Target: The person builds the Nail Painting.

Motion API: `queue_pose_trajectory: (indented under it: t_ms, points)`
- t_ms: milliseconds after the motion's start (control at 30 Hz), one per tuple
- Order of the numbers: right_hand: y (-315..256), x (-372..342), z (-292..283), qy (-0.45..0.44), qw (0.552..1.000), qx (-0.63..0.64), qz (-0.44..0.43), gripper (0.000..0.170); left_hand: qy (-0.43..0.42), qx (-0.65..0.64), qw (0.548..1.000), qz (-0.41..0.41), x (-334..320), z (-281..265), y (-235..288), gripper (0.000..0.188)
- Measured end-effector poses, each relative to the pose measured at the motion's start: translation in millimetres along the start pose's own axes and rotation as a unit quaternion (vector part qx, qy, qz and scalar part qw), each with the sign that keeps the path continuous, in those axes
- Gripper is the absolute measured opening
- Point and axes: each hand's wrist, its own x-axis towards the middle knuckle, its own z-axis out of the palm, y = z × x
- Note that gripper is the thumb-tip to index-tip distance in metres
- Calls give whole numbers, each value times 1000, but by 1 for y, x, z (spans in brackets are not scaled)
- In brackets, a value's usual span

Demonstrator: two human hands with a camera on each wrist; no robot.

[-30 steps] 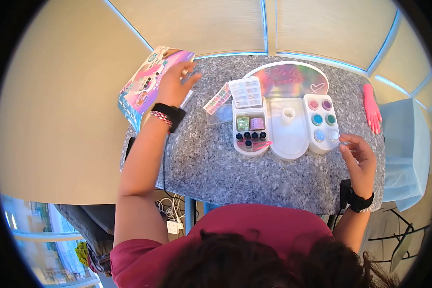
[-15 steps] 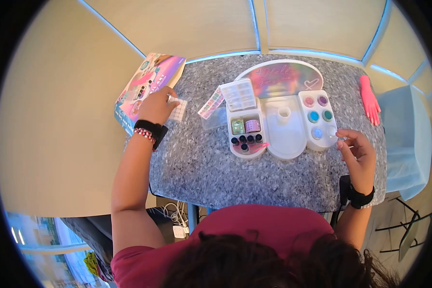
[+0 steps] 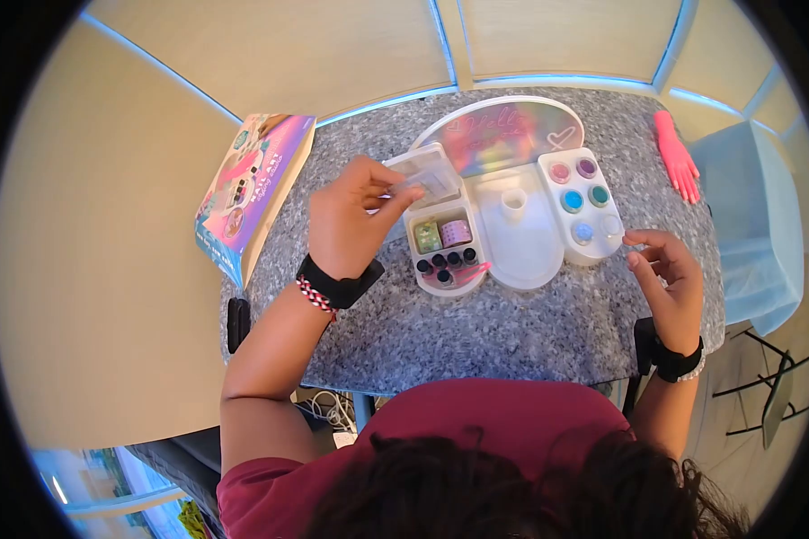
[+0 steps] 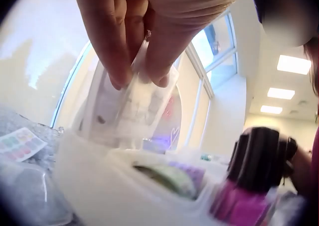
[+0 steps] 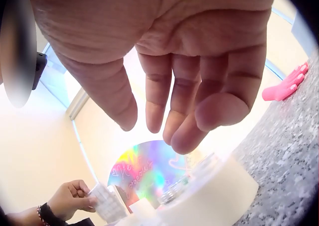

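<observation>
The left hand (image 3: 349,218) pinches a thin translucent white case (image 4: 132,104) between thumb and fingers, over the raised white tray at the organizer's upper left. Below it, the organizer's left section (image 3: 462,286) holds green and purple rolls (image 3: 456,234) and small black-capped bottles (image 3: 440,260). The right hand (image 3: 674,283) is beside the right section, its fingers loosely bent and holding nothing; the right wrist view shows a gap between thumb and fingers. Colored pots (image 3: 573,200) sit in that section. A holographic panel (image 3: 512,135) stands behind, and a white cup (image 3: 514,201) stands in the middle section.
A nail art box (image 3: 252,184) is at the table's left. A pink model hand (image 3: 677,159) lies at the far right. The left wrist view shows a sticker sheet (image 4: 22,144) and clear plastic packaging (image 4: 32,191) on the speckled table. A blue-covered object (image 3: 751,216) stands beyond the right edge.
The left hand has moved from beside the box rightward to the organizer's upper left, carrying the white piece it gripped half a second ago. The right hand has stayed beside the right section.
</observation>
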Motion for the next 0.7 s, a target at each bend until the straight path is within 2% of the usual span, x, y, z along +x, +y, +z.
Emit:
queue_pose_trajectory:
  t_ms: [67,200,267,400,467,500,567,700]
  points:
    - [-1,-1,-2,2,1000,-5,3,22,-24,125,989,74,1,5,-5,22]
    - [0,-2,-3,8,1000,-9,5,22,-19,217,967,133,1,6,-17,21]
    - [1,-1,-2,2,1000,-11,5,22,-5,289,937,195,-1,4,-22,21]
    - [1,2,1,-3,1000,-18,-10,23,4,321,935,150,-3,-3,-12,18]
    - [1,3,3,-5,1000,-21,-12,23,29,383,905,183,-4,-4,1,13]
    - [1,4,4,-6,1000,-25,-16,23,30,384,905,181,-4,-5,2,13]
    - [1,3,5,-7,1000,-26,-16,23,-13,402,881,251,0,-6,2,18]
    - [1,3,5,-9,999,-28,-14,23,-53,410,869,273,2,1,0,26]
